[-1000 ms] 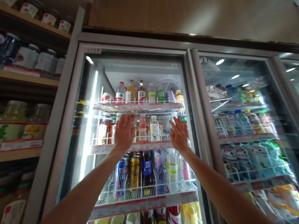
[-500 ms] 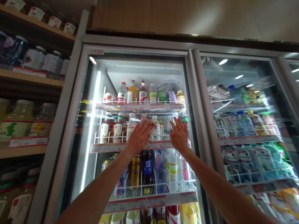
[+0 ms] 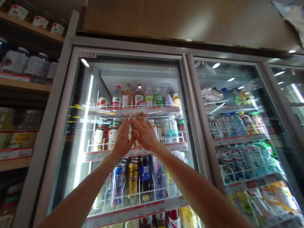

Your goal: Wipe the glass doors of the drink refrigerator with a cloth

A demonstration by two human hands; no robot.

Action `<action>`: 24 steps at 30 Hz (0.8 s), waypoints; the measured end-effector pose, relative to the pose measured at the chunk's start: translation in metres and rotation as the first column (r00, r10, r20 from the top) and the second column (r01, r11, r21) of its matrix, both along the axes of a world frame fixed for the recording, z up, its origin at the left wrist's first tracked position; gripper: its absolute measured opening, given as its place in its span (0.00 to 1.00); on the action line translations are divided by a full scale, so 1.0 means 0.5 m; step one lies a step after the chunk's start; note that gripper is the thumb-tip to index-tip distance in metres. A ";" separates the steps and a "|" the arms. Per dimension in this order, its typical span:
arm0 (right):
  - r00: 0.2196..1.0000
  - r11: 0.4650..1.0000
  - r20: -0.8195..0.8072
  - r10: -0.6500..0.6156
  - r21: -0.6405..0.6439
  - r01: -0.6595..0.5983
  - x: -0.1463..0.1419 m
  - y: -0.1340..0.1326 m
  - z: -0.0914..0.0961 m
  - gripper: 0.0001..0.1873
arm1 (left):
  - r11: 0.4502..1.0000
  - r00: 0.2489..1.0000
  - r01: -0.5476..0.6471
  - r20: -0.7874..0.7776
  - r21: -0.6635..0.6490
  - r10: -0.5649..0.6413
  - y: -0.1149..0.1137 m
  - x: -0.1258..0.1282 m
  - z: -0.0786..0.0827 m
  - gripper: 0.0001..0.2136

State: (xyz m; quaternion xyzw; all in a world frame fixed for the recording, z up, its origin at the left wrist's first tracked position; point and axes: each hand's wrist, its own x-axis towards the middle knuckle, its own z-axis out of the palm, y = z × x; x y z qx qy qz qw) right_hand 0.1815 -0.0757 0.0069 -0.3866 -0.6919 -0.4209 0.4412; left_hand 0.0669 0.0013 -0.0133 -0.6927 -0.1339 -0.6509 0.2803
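Observation:
My left hand (image 3: 123, 139) and my right hand (image 3: 143, 133) meet in front of a closed glass cooler door (image 3: 140, 71). A crumpled, pale brownish cloth (image 3: 140, 116) shows past the right fingertips, with that hand pressed over it toward the glass. My left hand is flat with fingers stretched upward, its fingertips touching or nearly touching the right hand and the cloth's edge. Most of the cloth is hidden under the right hand. Behind the glass, bottles and cans, such as a gold can (image 3: 133, 177), stand on wire-fronted shelves.
A vertical door handle (image 3: 197, 117) separates this door from a second glass door (image 3: 234, 76) on the right, with more bottles behind it. Wooden shelves (image 3: 26, 84) with jars stand on the left. A wooden panel (image 3: 166, 19) runs above the cooler.
My right hand has moved left, from apart to against my left hand, and is now over the cloth. Earlier the cloth showed at the left fingertips. The view has shifted rightward.

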 end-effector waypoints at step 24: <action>0.928 0.907 -0.037 -0.370 0.203 0.370 0.177 -0.001 0.001 0.23 | 0.944 0.942 -0.329 0.068 -0.004 0.329 0.024 -0.086 -0.043 0.31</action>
